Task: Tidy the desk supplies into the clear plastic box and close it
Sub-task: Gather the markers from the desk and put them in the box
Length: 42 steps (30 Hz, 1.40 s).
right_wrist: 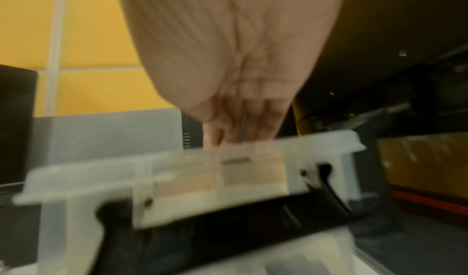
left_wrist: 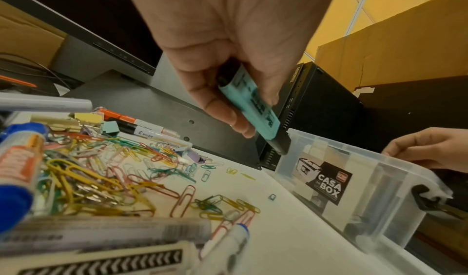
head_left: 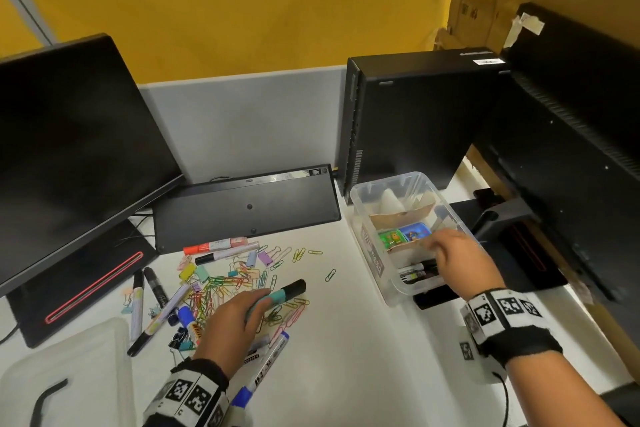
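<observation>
We saw the left hand (head_left: 231, 317) curled round a teal highlighter (head_left: 288, 292), holding it just above the heap of coloured paper clips (head_left: 221, 288) on the white desk (head_left: 363, 357). The right hand (head_left: 457, 255) reached into the open clear plastic box (head_left: 367, 243) at the desk's right, where markers (head_left: 414, 273) already lay; we could not tell whether its blurred fingers held anything. The box's lid (head_left: 69, 364) lay apart at the near left.

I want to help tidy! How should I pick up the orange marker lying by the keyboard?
Pinch the orange marker around the middle of its barrel, coming straight down from above. It lies flat on the desk with its long sides showing; the upturned keyboard sits close behind it, so reach from the front.
</observation>
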{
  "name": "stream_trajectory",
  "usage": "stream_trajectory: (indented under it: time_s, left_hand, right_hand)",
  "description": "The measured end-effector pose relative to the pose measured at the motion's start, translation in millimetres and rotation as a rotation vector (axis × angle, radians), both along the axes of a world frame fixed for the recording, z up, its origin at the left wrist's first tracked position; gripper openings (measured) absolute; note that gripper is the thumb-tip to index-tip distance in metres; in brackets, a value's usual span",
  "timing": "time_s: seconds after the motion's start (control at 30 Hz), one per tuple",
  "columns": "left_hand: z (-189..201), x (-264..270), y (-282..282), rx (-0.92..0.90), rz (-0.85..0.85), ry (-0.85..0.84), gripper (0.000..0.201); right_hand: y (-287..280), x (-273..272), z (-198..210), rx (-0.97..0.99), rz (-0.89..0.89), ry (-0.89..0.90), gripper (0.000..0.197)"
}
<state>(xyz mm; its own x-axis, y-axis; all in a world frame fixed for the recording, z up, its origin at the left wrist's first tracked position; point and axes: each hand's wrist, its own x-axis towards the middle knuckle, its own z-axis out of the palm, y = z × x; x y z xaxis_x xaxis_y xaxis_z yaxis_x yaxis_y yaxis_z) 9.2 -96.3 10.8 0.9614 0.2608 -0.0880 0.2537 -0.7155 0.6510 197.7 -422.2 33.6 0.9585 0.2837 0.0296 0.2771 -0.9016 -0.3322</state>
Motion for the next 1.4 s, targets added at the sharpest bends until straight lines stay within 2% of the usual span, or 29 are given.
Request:
stream_trajectory:
  time_s: [0.07,0.1,0.2,0.27,0.33,0.5,0.6,0.77,0.93,1.03,1.1,1.17,1.23,1.4]
  left_hand:
    - [3,2,-11,-0.017,-0.003,-0.02,0.035]
    - [7,4,-19,-0.018,-0.022,-0.023,0.037]
    - [19,15,-49,-0.018,-0.13,-0.094,0.039]
    - [27,27,-73,0.008,-0.218,-0.17,0.04]
    - [32,41,-99,0.074,-0.306,-0.222,0.042]
    - [29,87,-157,0.445,-0.527,-0.194,0.061]
    - [30,109,-179,0.579,-0.616,-0.161,0.051]
    - [28,145,-199,0.584,-0.655,0.01,0.036]
    - [24,157,-198,0.41,-0.703,0.037,0.039]
    - [33,143,-184,0.278,-0.662,-0.123,0.037]
    - [40,126,-165,0.193,-0.576,-0.241,0.037]
    - [42,107,-136,0.186,-0.466,-0.28,0.034]
    - [35,89,-103,0.241,-0.376,-0.199,0.027]
    - [-6,37,-36,0.428,-0.24,0.257,0.02]
  right_hand:
    - [-8,-9,-4,0.022,-0.141,-0.265,0.029]
    - [-13,-12,-11,0.016,-0.207,-0.315,0.033]
    - [-20,-18,-36,0.102,-0.35,-0.185,0.049]
    - [-19,-20,-46,0.285,-0.399,-0.091,0.051]
    - [-18,-22,-51,0.372,-0.399,-0.107,0.05]
    - [-18,-21,-55,0.416,-0.39,-0.144,0.049]
    - [-18,-20,-56,0.421,-0.387,-0.163,0.049]
    - [-19,-19,-58,0.439,-0.382,-0.165,0.049]
    - [-19,-20,-58,0.427,-0.38,-0.168,0.048]
    - [-19,-21,-56,0.433,-0.375,-0.169,0.048]
    - [-19,-21,-56,0.439,-0.373,-0.166,0.048]
    - [-19,-21,-55,0.444,-0.372,-0.156,0.048]
    - [-18,-22,-55,0.442,-0.374,-0.157,0.048]
    - [-16,-23,-55,0.437,-0.394,-0.171,0.047]
